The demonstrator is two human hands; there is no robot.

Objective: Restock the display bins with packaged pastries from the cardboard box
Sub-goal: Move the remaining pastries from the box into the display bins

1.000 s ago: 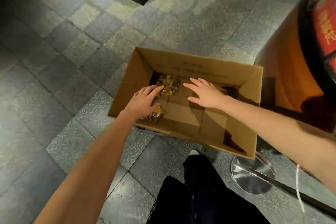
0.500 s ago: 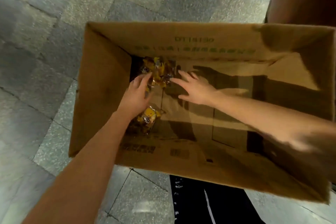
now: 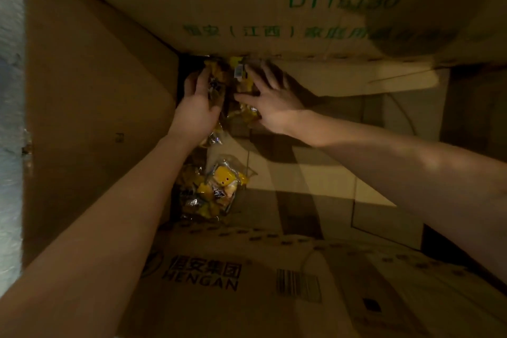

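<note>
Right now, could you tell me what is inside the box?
Yellow pastry packs: a far heap between the left hand and right hand, a near heap lying free. What the hands cover cannot be seen.

Cardboard box [image 3: 90,118]: matt brown corrugated board, walls smooth with printed green and dark lettering, flaps creased at the folds. Pastry packets [image 3: 219,186]: glossy clear plastic film, crinkled, catching highlights. Floor [image 3: 11,35]: grey speckled stone, rough-looking.

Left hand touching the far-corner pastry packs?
Touching. Head view: the left hand has its fingers curled round the far-corner pastry packs, with no gap between them.
</note>
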